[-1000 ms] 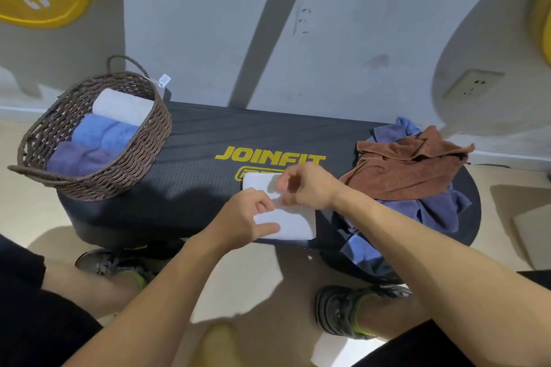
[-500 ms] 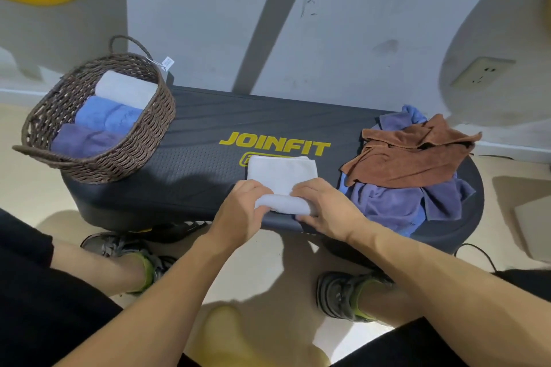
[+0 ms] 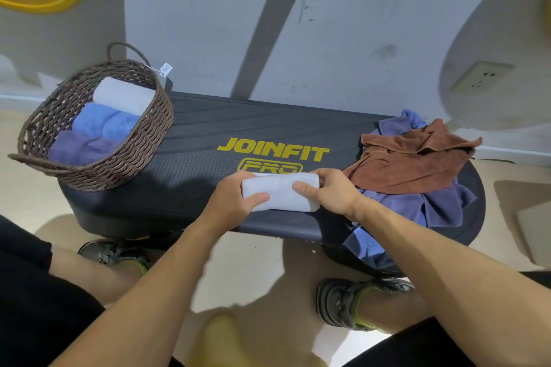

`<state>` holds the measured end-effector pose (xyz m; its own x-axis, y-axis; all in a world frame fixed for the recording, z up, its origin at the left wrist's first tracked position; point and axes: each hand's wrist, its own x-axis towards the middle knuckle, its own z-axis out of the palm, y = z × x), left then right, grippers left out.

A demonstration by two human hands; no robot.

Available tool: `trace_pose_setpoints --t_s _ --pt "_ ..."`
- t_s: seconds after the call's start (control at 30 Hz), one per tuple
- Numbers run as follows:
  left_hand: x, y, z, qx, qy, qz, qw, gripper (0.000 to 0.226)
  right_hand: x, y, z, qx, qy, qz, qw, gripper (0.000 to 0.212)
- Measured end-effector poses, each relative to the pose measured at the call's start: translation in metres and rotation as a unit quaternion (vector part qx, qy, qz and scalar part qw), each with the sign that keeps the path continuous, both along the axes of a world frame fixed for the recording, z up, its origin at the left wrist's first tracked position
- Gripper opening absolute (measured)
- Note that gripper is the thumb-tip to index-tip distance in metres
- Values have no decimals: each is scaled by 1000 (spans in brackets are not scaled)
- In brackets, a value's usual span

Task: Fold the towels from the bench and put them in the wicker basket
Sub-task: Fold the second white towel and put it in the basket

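Hands at either end of a rolled white towel [image 3: 280, 191] on the near edge of the bench [image 3: 193, 140]. Left hand [image 3: 231, 198]: fingers curled over the far side of the roll's left end, thumb laid across its near face, so the end is clasped. Right hand [image 3: 329, 191]: fingers wrapped over the top of the right end, thumb pressed on the near face, clasping likewise. Both forearms reach forward from the lower frame and converge on the roll, wrists roughly straight, backs of the hands toward the camera. The roll lies lengthwise along the bench, just below the yellow lettering [image 3: 272, 153]. Right of it, touching the right wrist, a loose heap: brown towel [image 3: 414, 162] on top, purple towel [image 3: 429, 202] beneath, blue towel [image 3: 369, 246] hanging over the bench edge. At the bench's left end stands the basket [image 3: 140, 146], holding three rolled towels side by side: white, blue, purple. Two shoes rest on the floor below the bench.
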<state>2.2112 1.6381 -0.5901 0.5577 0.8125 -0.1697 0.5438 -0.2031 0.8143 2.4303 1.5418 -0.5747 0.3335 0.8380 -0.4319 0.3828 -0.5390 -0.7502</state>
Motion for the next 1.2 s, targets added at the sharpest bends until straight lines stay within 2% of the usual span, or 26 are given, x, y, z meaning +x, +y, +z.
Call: trace_pose_setpoints --t_s 0.07,0.13,0.23,0.37,0.5,0.6,0.73,0.83,0.93,1.07,1.2 --pt "3 -3 -8 -30 -20 47 998 33 -1 2 0 -5 -20 -18 1000 41" --pt "8 -8 -15 -39 -32 96 994 31 -2 5 4 -12 -73 9 997 41" --pt "20 -11 -21 -37 -11 126 991 28 -7 7 5 -36 -132 19 990 46" --pt "28 -10 -24 -10 3 136 991 26 -12 3 -1 -55 -149 -62 985 44" --pt "32 -6 -25 22 39 136 990 29 -25 2 -9 -31 -171 -111 979 35" --pt "34 -6 -26 44 67 142 987 30 -34 -4 -19 -35 -271 -26 962 39" --pt "31 -8 -28 26 83 166 982 36 -33 -4 -25 -54 -310 -14 949 43" --pt "31 -6 -27 16 88 185 979 39 -30 0 -30 -54 -304 -64 949 47" --pt "32 -5 -25 18 93 193 977 42 -27 4 -33 -67 -311 -55 946 49" --pt "33 -6 -21 21 106 198 974 47 -26 9 -32 -56 -254 -74 963 44" --pt "38 -3 -15 33 126 179 975 50 -24 10 -34 -65 -272 -44 959 42"
